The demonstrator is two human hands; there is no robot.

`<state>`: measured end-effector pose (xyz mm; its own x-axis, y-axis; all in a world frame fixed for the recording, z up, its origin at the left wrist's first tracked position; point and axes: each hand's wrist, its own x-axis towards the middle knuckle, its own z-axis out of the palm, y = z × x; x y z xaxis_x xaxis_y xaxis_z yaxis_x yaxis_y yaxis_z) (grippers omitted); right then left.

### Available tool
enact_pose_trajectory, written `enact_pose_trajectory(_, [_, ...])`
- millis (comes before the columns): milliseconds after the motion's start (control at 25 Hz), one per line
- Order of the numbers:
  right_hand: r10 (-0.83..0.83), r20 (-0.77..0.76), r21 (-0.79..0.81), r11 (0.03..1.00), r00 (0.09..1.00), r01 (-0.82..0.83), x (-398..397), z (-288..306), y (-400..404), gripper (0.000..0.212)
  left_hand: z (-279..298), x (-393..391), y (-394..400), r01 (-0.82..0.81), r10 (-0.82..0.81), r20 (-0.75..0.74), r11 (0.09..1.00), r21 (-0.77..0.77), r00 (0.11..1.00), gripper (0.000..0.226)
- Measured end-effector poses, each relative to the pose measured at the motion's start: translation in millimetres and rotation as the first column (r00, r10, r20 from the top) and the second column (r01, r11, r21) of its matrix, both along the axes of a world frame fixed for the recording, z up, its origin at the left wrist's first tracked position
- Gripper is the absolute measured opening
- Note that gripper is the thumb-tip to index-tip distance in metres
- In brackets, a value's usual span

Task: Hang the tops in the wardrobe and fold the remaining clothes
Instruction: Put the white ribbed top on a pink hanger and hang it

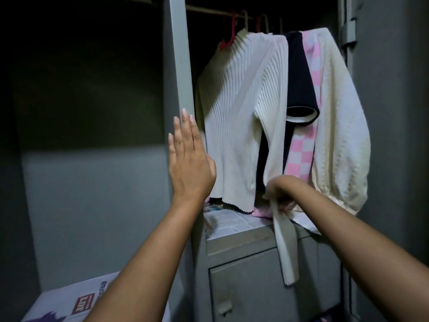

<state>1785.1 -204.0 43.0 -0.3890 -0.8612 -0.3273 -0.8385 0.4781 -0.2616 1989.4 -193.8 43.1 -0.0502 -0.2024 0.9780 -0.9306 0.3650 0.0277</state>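
Sheets of printed newspaper (228, 220) line the grey metal inner-cabinet top (260, 230), with a pink crumpled cloth (261, 213) lying on them.

Little could be read here. A white cardboard box (69, 303) at the lower left carried a red square logo with white letters, seen upside down and partly hidden by the forearm; the letters may have been a short brand word, but they were too blurred to make out. Beside the logo ran a few larger blue-grey letters, also upside down and cut off, likewise unreadable. Newspaper sheets (228, 220) lay on the shelf under the hanging clothes, showing columns of fine print and a coloured picture, none of it legible from the head view.
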Motion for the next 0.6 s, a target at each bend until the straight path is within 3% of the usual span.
enact_pose_trajectory(80, [0.064,0.399,-0.231,0.972,0.915,0.033,12.4,4.3,-31.1,0.040,-0.4,0.9,-1.4,0.019,-0.019,-0.009,1.000,0.004,1.000,0.086])
enact_pose_trajectory(160, [0.251,0.674,-0.490,0.856,0.695,0.166,30.6,11.2,-49.3,0.026,-1.1,0.7,-2.4,0.057,-0.057,-0.018,0.998,0.001,0.998,0.085])
enact_pose_trajectory(240, [0.378,0.781,-0.564,0.768,0.497,0.303,48.1,12.6,-57.7,0.017,-1.4,0.1,-3.1,0.106,-0.106,-0.029,0.994,-0.007,0.994,0.084])
enact_pose_trajectory(280, [0.395,0.804,-0.561,0.751,0.444,0.347,53.5,8.4,-62.0,0.014,-1.0,-0.1,-3.1,0.124,-0.124,-0.037,0.992,-0.009,0.992,0.083])
enact_pose_trajectory(360, [0.339,0.838,-0.503,0.784,0.427,0.363,56.4,-11.0,-69.3,0.011,-0.2,-0.1,-3.6,0.134,-0.135,-0.050,0.991,-0.013,0.990,0.082])
enact_pose_trajectory(480, [0.149,0.860,-0.294,0.927,0.487,0.235,46.9,-48.2,-67.8,0.018,-1.7,0.3,-4.6,0.133,-0.133,-0.053,0.991,0.000,0.990,0.083])
enact_pose_trajectory(600, [0.049,0.848,-0.198,0.953,0.528,0.230,30.8,-64.5,-52.9,0.026,-0.3,1.0,-2.0,0.144,-0.141,-0.059,0.989,0.042,0.988,0.086])
